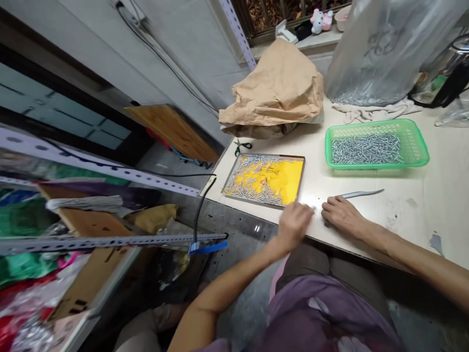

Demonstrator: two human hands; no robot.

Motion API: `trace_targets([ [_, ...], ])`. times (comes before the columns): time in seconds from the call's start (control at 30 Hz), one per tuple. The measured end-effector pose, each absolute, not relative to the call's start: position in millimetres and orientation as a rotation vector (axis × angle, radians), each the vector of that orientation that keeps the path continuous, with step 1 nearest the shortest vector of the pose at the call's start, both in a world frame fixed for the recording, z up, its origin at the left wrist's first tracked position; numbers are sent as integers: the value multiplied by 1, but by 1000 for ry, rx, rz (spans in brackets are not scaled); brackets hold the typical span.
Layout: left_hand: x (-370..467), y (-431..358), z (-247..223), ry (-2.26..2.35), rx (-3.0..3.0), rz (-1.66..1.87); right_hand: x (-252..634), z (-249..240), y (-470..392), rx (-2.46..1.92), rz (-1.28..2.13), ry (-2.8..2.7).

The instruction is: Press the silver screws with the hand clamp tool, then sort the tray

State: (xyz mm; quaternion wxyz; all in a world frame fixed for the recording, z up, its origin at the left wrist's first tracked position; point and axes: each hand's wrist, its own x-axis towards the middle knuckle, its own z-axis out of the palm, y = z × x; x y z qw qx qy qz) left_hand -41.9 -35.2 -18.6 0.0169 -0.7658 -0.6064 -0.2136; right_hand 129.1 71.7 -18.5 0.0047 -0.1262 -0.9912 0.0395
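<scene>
Both hands rest on the desk (pixel 366 220) edge. Left hand (pixel 293 226), fingers curled, touches the yellow tray (pixel 264 180) of small screws at its near corner; its grip cannot be told. Right hand (pixel 342 215) lies flat, empty, tweezers (pixel 361 194) just beyond its fingertips. The tray's print is unreadable. Farther off sits a green basket (pixel 377 145) of screws.

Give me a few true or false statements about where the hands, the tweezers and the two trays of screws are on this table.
1. The green basket holds small metal screws. True.
2. The right hand grips the tweezers. False: it rests on the table, tweezers just beyond the fingers.
3. The yellow tray lies left of the green basket. True.
4. The left hand is inside the yellow tray. False: it rests at the table edge beside the tray's near corner.
</scene>
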Motion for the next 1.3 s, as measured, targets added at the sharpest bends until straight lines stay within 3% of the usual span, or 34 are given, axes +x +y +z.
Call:
trace_targets([
  [0.13,-114,-4,-9,-2345,-1958,-366,133,-17,76,-360,179,-2917],
  [0.43,-129,21,-16,-2531,-2011,150,154,55,163,-1221,-126,-2518],
  [0.63,-132,33,-2,-2776,-1894,196,190,27,85,-1130,421,-2852],
  [0.73,-127,34,10,-2831,-1870,17,199,6,49,-1183,487,-2912],
  [0.93,-61,13,26,-3317,-1903,-1030,201,-12,38,-1210,368,-2923],
  [1.0,-35,8,22,-3537,-1867,-1211,201,-12,39,-1208,354,-2934],
  [1.3,3,15,-4,-3899,-1635,-1034,210,-14,32,-1164,365,-2910],
])
